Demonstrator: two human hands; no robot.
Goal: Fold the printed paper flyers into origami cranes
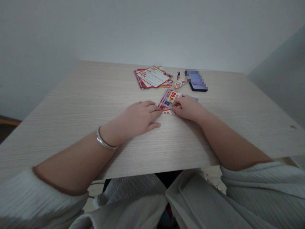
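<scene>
A colourful printed flyer [167, 98] lies on the table in front of me, with a large "89.9" on it and its near edge folded over to show a white and red strip. My left hand [141, 117] lies flat with fingers stretched out, the fingertips touching the flyer's left near corner. At the folded edge, the thumb and index finger of my right hand [188, 108] pinch the paper, and this hand covers the right part of the flyer.
Behind the flyer is a fanned stack of flyers [153, 77]. To its right lie a folded paper piece [179, 83] and a phone [197, 81], partly blurred. The pale wooden table [83, 92] meets a wall at the back; its front edge is near my lap.
</scene>
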